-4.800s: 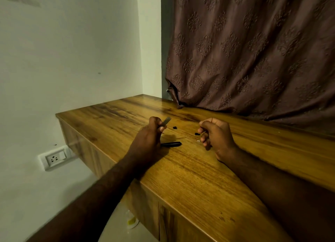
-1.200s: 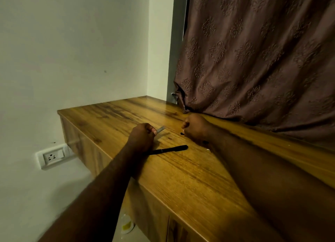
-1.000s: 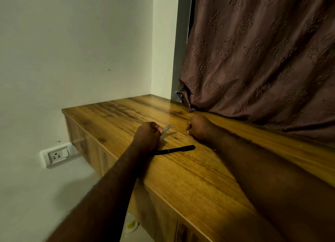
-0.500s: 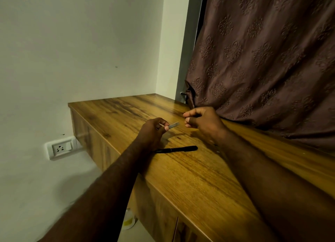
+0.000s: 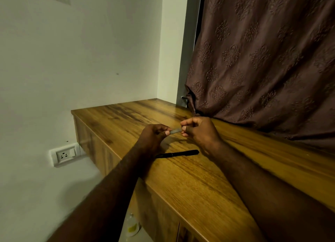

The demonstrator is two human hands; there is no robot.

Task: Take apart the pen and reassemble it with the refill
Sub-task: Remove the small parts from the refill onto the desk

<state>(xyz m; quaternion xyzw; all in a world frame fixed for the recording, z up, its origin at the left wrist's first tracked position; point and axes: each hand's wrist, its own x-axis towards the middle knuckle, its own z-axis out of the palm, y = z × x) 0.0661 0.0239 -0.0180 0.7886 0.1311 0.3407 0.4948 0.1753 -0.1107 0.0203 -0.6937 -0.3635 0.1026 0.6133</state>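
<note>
A pale wall [image 5: 76,60] and a brown patterned curtain [image 5: 262,57] are enclosing a wooden counter [image 5: 190,180]. A wall socket [image 5: 63,154] is sitting left of the counter, and a bottle [image 5: 133,225] is standing on the floor below its edge. The left hand [image 5: 154,138] and right hand [image 5: 201,131] are hovering over the counter, their fingers [image 5: 167,132] pinching the two ends of a grey pen piece [image 5: 175,131]. A black pen barrel [image 5: 178,153] is lying on the counter just behind the wrists.

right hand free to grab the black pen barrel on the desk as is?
Probably not yet. The right hand is pinching one end of the small grey piece that the left hand holds. The black pen barrel lies uncovered on the desk just below that wrist, so nothing else blocks it.
</note>
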